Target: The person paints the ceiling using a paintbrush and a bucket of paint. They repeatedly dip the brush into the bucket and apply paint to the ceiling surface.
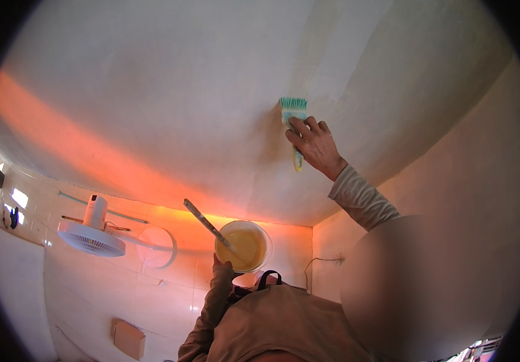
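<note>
My right hand (317, 145) grips a flat paintbrush (294, 107) with green bristles and a yellow handle, raised to a broad pale plastered surface (169, 90). Whether the bristles touch it or hover just off it, I cannot tell. Darker, damp-looking streaks run over the surface beyond the brush. Lower down, my left hand (225, 265) holds a whitish bucket (270, 248) by its side, its fingers partly hidden. Cream-yellow paint (251, 238) stands inside the bucket. A paint-spotted stick (202, 218) leans in the paint and sticks out over the rim.
A white fan (92, 238) is at the left by the tiled wall (103, 289), near a thin green pipe (130, 213). A brown box-like thing (129, 339) is lower left. A loose wire (320, 259) emerges from the right wall. A blurred patch covers my right upper arm.
</note>
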Demonstrator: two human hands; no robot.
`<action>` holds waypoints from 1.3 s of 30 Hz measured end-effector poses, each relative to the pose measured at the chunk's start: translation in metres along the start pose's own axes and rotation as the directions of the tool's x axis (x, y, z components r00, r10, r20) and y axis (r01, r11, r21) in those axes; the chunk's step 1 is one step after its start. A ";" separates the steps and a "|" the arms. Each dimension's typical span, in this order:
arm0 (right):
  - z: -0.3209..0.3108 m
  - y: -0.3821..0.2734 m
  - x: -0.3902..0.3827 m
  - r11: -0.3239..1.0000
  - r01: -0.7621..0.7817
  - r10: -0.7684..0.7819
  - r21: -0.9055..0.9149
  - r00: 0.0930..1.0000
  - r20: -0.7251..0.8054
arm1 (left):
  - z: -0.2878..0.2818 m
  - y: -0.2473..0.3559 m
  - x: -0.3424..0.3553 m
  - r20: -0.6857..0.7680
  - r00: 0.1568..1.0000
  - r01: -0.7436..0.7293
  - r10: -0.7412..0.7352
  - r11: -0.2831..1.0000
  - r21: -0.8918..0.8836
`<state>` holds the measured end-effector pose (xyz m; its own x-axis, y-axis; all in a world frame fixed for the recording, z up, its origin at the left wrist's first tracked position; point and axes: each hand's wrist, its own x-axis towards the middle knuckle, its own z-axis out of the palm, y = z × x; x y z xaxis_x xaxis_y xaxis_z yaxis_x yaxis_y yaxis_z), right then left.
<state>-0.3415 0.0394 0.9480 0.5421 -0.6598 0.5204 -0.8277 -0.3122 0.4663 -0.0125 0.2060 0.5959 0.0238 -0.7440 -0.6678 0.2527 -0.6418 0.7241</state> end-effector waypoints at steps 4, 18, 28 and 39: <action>-0.021 0.019 0.009 0.983 -0.068 0.072 0.171 0.997 -0.016 | 0.006 0.004 -0.007 -0.002 1.000 -0.007 0.007 1.000 -0.024; -0.035 0.050 0.014 0.987 -0.125 0.096 -0.097 0.960 -0.264 | 0.005 0.011 -0.011 0.020 0.999 0.036 -0.032 0.981 -0.188; -0.012 0.024 -0.031 0.922 -0.203 0.249 0.329 0.963 -0.104 | 0.013 0.026 -0.028 -0.003 0.999 0.044 -0.045 0.991 -0.123; -0.022 0.031 -0.020 0.909 -0.387 0.415 0.156 0.803 -0.428 | 0.001 0.000 -0.004 -0.011 1.000 -0.020 0.019 0.999 -0.043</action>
<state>-0.3745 0.0580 0.9682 0.1537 -0.3672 0.9173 -0.9846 -0.1351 0.1109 -0.0132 0.2088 0.5984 0.0395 -0.7542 -0.6554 0.2934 -0.6182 0.7292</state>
